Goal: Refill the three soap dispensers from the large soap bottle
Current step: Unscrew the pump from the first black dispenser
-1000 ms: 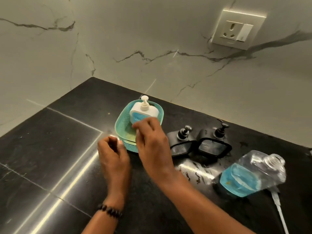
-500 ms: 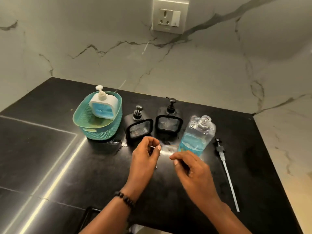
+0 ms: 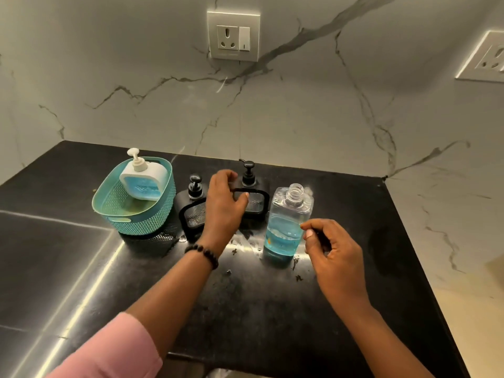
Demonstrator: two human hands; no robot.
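The large clear soap bottle stands uncapped on the black counter, with blue soap in its lower part. Two black pump dispensers stand left of it. My left hand grips the left side of the right black dispenser, thumb on its front rim. The left black dispenser is partly hidden behind that hand. A white pump dispenser with blue soap leans inside a teal basket. My right hand hovers just right of the bottle, fingers loosely curled, and I see nothing in it.
The black counter has wet smears around the bottle and dispensers. A marble wall with a socket rises behind, and a second socket sits at the far right. A pale marble surface adjoins the counter's right edge.
My left hand has reached forward from mid-counter and taken hold of the right black dispenser. My right hand has moved up beside the bottle. The loose pump on the counter is out of sight.
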